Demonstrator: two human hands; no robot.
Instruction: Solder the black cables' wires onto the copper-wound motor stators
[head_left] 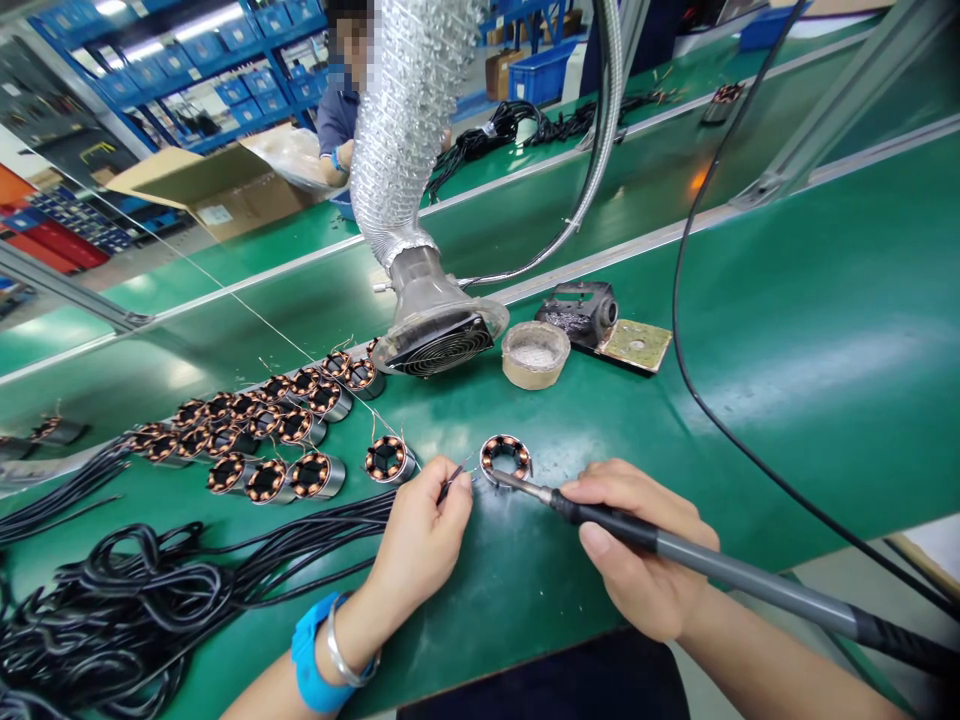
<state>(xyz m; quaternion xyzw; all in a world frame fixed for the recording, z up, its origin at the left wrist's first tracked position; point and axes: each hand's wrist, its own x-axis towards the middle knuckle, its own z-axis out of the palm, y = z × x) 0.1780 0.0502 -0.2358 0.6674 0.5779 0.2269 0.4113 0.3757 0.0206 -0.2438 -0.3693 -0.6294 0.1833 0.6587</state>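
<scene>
Between my hands on the green bench lies a motor stator (505,460) with copper windings. My right hand (645,545) is closed around a soldering iron (660,545), and its metal tip is at the stator's near left edge. My left hand (424,530) pinches a thin black cable (450,484) just left of that stator, its fine bare wire ends pointing toward the ring. Another stator (389,459) with loose copper leads stands right behind my left hand. A bundle of black cables (300,545) runs to the left under my left wrist.
Rows of stators (270,480) stand at the back left. A fume extractor (442,340) hangs over the bench; a round tub (535,355) and soldering iron holder (589,315) sit to its right. A loose cord (694,385) crosses the right side. Beyond the divider, a person (337,125) is at work.
</scene>
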